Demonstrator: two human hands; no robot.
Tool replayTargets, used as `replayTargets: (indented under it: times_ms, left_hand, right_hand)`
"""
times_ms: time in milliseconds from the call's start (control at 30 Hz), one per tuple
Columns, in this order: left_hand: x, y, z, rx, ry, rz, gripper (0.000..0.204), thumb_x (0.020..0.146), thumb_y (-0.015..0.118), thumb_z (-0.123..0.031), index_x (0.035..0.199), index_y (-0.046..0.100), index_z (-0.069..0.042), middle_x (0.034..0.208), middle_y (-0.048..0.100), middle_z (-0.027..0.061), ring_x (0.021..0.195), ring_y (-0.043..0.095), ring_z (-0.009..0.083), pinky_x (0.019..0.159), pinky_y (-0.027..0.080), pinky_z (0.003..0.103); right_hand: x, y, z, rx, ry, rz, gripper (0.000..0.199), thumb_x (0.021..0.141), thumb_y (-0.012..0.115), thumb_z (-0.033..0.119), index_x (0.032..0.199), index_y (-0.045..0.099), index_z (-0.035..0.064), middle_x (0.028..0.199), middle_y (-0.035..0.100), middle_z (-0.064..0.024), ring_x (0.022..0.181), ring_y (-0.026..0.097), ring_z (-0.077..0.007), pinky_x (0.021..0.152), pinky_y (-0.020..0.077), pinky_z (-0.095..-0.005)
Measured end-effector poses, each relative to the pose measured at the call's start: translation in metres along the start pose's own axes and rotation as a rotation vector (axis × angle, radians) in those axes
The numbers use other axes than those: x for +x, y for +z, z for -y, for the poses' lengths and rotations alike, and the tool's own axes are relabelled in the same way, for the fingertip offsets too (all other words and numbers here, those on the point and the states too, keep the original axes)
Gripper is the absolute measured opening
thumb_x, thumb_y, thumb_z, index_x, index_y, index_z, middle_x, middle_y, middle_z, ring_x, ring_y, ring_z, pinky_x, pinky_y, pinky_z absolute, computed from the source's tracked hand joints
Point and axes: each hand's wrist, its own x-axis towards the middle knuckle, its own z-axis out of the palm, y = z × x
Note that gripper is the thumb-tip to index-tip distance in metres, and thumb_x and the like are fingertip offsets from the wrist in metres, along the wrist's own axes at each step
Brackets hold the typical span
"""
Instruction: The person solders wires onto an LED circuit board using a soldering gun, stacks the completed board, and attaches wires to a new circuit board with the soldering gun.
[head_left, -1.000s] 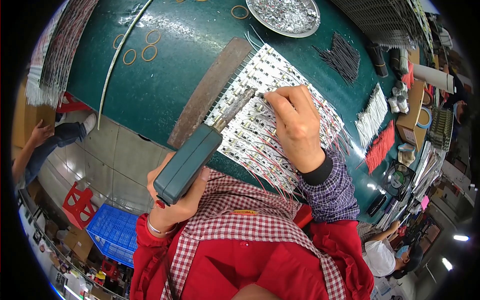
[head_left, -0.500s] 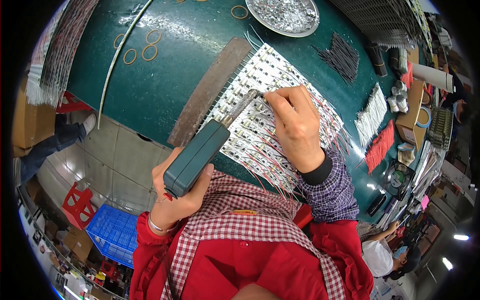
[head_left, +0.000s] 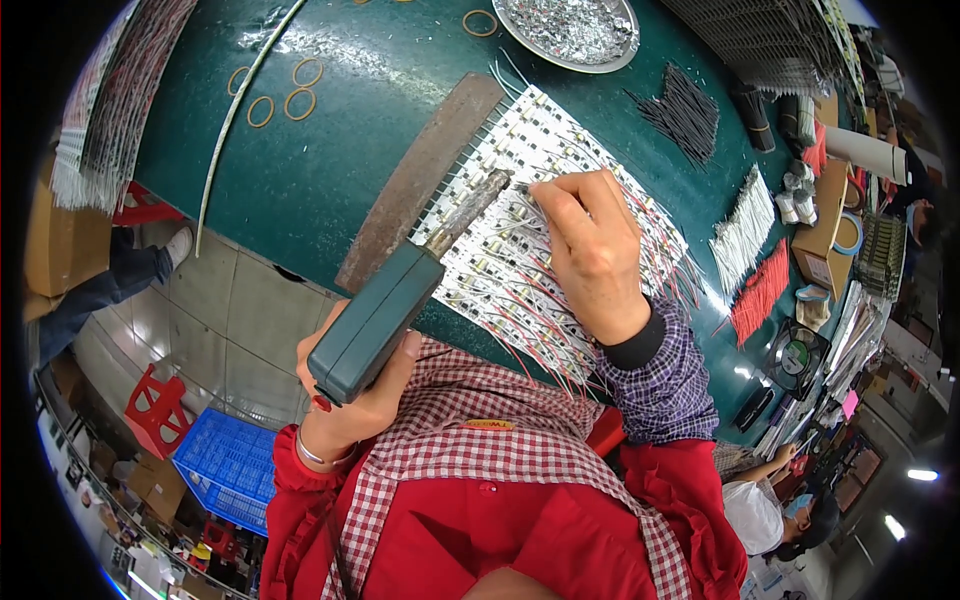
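**Partway Along, as Seen From My Remote Post**

Through the head camera, I watch the left hand wrapped around the dark green handle of a soldering iron, its tip just beside the right hand. The right thumb and forefinger are drawn together; what they pinch, if anything, is too small for me to tell. Beneath both lies a white panel of small boards, set at a slant on the green surface, with a rusty metal bar along its left side.

I judge the work well begun but unfinished. Red and white leads trail across the panel's lower and right-hand parts, while the upper-left rows look barer. Whether every lead is joined, I cannot confirm from here, nor whether the tip touches a board.

Stock seems ample for what remains: piles of black wires, white wires and red wires lie apart to the panel's right. Beyond its upper end, a round metal dish holds silvery scraps.
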Motion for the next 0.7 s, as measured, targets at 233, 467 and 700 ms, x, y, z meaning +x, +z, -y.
replayTargets:
  times_ms: [233,467,700]
  left_hand:
    - [-0.008,-0.001,0.000,-0.005,-0.023,-0.028,0.019,0.077,0.074,0.001,0.096,0.069,0.005,0.080,0.066,0.0123,0.065,0.064,0.0190,0.057,0.050,0.028]
    - [-0.009,-0.005,-0.004,0.037,-0.032,0.007,0.020,0.075,0.072,0.003,0.095,0.070,0.005,0.081,0.066,0.0124,0.064,0.064,0.0202,0.057,0.050,0.028]
    - [-0.011,-0.006,-0.003,0.022,-0.042,0.005,0.019,0.076,0.073,0.001,0.094,0.070,0.004,0.082,0.066,0.0121,0.065,0.065,0.0198,0.057,0.050,0.028]
  right_hand:
    - [0.001,-0.005,0.004,-0.027,-0.034,-0.063,0.030,0.063,0.064,-0.010,0.092,0.065,0.0007,0.084,0.058,-0.0094,0.077,0.056,-0.0259,0.062,0.0477,-0.0341]
    - [-0.001,-0.004,0.004,0.024,-0.036,-0.005,0.029,0.065,0.064,-0.010,0.092,0.066,0.0016,0.080,0.057,-0.0074,0.075,0.054,-0.0245,0.062,0.0470,-0.0347]
    - [-0.002,-0.005,0.006,0.047,-0.013,0.009,0.028,0.066,0.064,-0.011,0.092,0.066,0.0014,0.081,0.056,-0.0074,0.076,0.054,-0.0244,0.063,0.0472,-0.0352]
